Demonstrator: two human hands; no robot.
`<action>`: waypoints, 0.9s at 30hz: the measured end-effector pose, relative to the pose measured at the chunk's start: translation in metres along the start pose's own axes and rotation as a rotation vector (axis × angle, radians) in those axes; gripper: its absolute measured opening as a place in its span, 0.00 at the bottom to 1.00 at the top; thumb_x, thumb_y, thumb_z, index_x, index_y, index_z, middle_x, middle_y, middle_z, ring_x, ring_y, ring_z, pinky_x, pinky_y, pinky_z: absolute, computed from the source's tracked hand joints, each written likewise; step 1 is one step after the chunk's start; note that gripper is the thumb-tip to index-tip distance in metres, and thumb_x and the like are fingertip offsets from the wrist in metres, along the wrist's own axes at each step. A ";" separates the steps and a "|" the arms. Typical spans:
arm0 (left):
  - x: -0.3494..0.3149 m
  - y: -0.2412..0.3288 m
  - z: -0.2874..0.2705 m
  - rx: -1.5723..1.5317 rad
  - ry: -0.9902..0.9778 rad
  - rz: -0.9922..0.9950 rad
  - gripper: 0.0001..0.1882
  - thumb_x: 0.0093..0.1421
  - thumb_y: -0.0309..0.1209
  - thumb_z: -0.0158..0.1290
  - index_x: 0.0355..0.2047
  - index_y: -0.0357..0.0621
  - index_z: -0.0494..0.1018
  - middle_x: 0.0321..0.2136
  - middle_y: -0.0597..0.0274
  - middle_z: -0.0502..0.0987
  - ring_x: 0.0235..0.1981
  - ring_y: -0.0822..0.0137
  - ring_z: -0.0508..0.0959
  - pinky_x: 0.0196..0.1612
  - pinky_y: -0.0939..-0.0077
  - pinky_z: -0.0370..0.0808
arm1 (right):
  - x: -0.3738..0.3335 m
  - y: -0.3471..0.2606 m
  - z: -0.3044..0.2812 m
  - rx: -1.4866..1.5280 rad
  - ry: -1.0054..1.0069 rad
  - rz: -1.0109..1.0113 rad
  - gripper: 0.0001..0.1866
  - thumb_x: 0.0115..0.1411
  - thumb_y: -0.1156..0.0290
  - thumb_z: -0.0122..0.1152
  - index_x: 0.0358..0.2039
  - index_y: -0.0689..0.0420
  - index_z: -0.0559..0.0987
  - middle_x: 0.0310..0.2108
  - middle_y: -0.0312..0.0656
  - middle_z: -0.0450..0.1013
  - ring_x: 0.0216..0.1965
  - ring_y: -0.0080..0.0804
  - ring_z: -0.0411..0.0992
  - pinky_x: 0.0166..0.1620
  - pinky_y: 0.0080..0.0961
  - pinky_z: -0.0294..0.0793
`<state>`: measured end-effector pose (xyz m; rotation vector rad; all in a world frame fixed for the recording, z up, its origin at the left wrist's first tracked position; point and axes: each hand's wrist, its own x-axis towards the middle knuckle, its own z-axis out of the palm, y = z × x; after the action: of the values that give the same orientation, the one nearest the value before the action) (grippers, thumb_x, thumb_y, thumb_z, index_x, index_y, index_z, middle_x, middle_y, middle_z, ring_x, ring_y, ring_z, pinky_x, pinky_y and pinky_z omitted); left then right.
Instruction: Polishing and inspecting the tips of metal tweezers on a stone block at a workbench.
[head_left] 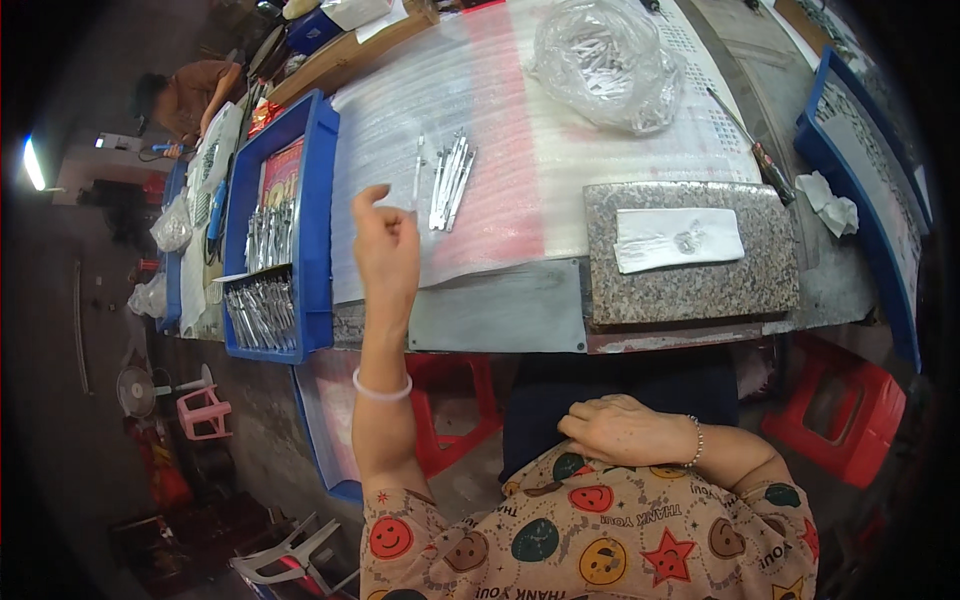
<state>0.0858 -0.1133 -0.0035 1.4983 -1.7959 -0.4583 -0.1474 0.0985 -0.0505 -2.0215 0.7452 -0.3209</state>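
Note:
My left hand [387, 245] hovers over the bubble wrap [375, 130] on the table. Its index finger is raised and bent, apart from the thumb, and nothing shows between them. Just beyond the fingertips lies a single thin silver metal piece [418, 170]. To its right is a small bunch of similar slim silver pieces [452, 185], roughly side by side. My right hand [622, 428] rests in my lap against my shirt, fingers curled together, with nothing visible in it.
Left, a blue tray [318, 200] holds many silver pieces. A clear plastic bag [610, 70] of pale pieces sits at the back. A granite slab [690, 295] bears a folded white cloth [640, 255]. Right are a screwdriver [770, 175] and another blue tray [880, 260].

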 end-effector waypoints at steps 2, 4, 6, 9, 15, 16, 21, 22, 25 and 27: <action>-0.030 0.026 -0.014 -0.108 -0.014 -0.048 0.19 0.58 0.20 0.49 0.50 0.36 0.60 0.26 0.62 0.73 0.28 0.74 0.72 0.33 0.80 0.69 | -0.002 -0.011 -0.013 0.157 0.146 -0.061 0.11 0.59 0.67 0.55 0.38 0.61 0.71 0.34 0.48 0.71 0.33 0.48 0.74 0.34 0.37 0.74; -0.070 0.048 -0.019 -0.309 -0.088 -0.125 0.22 0.59 0.18 0.48 0.52 0.37 0.57 0.29 0.63 0.72 0.31 0.76 0.71 0.35 0.83 0.68 | -0.002 -0.020 -0.029 0.387 0.326 -0.075 0.13 0.58 0.68 0.58 0.42 0.61 0.72 0.35 0.46 0.73 0.34 0.44 0.75 0.35 0.32 0.76; -0.118 0.071 -0.018 -0.551 -0.153 -0.239 0.25 0.58 0.15 0.48 0.54 0.38 0.54 0.31 0.61 0.72 0.32 0.75 0.71 0.36 0.85 0.68 | -0.004 -0.028 -0.038 0.565 0.478 0.020 0.12 0.60 0.76 0.56 0.44 0.64 0.73 0.33 0.43 0.73 0.33 0.28 0.75 0.35 0.23 0.76; -0.170 0.082 -0.014 -0.692 -0.316 -0.291 0.29 0.56 0.12 0.50 0.55 0.38 0.52 0.34 0.59 0.72 0.35 0.74 0.72 0.41 0.83 0.69 | -0.005 -0.029 -0.040 0.968 0.584 0.145 0.17 0.63 0.77 0.51 0.51 0.63 0.65 0.37 0.42 0.70 0.30 0.18 0.70 0.33 0.15 0.74; -0.211 0.090 -0.001 -0.910 -0.497 -0.419 0.29 0.58 0.12 0.47 0.56 0.41 0.49 0.35 0.58 0.71 0.37 0.73 0.72 0.43 0.81 0.71 | -0.004 -0.022 -0.028 1.039 0.733 0.179 0.11 0.62 0.76 0.55 0.44 0.65 0.70 0.34 0.37 0.69 0.30 0.15 0.68 0.31 0.12 0.71; -0.213 0.090 0.001 -0.910 -0.518 -0.384 0.29 0.58 0.12 0.46 0.57 0.41 0.49 0.36 0.57 0.70 0.37 0.73 0.72 0.44 0.79 0.71 | -0.005 -0.021 -0.027 0.983 0.705 0.211 0.10 0.62 0.75 0.55 0.42 0.65 0.71 0.33 0.37 0.69 0.29 0.15 0.68 0.31 0.13 0.71; -0.210 0.105 0.008 -1.017 -0.475 -0.341 0.28 0.61 0.15 0.43 0.60 0.38 0.46 0.40 0.55 0.70 0.38 0.73 0.72 0.46 0.78 0.71 | -0.005 -0.021 -0.022 0.732 0.683 0.119 0.07 0.61 0.74 0.55 0.36 0.66 0.72 0.29 0.38 0.71 0.25 0.18 0.70 0.28 0.16 0.71; -0.208 0.108 0.011 -1.024 -0.486 -0.352 0.25 0.64 0.17 0.40 0.59 0.36 0.47 0.39 0.55 0.70 0.35 0.75 0.71 0.42 0.81 0.71 | -0.004 -0.020 -0.020 0.734 0.679 0.119 0.07 0.61 0.74 0.55 0.36 0.66 0.72 0.29 0.38 0.71 0.25 0.18 0.70 0.28 0.16 0.71; -0.209 0.101 0.020 -0.975 -0.571 -0.309 0.20 0.66 0.20 0.37 0.58 0.36 0.51 0.37 0.57 0.72 0.29 0.79 0.68 0.32 0.88 0.66 | -0.003 -0.015 -0.018 0.285 0.810 -0.012 0.07 0.58 0.75 0.57 0.35 0.65 0.72 0.26 0.47 0.69 0.21 0.37 0.72 0.24 0.27 0.71; -0.209 0.102 0.036 -1.011 -0.503 -0.283 0.19 0.67 0.21 0.37 0.58 0.36 0.52 0.37 0.58 0.71 0.29 0.80 0.68 0.32 0.88 0.65 | 0.000 -0.005 -0.009 0.113 0.872 -0.032 0.08 0.59 0.74 0.57 0.35 0.64 0.71 0.25 0.46 0.70 0.21 0.39 0.72 0.23 0.28 0.71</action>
<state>-0.0011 0.1043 -0.0218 0.9167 -1.2898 -1.7010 -0.1499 0.0939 -0.0410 -1.7443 1.1752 -1.2768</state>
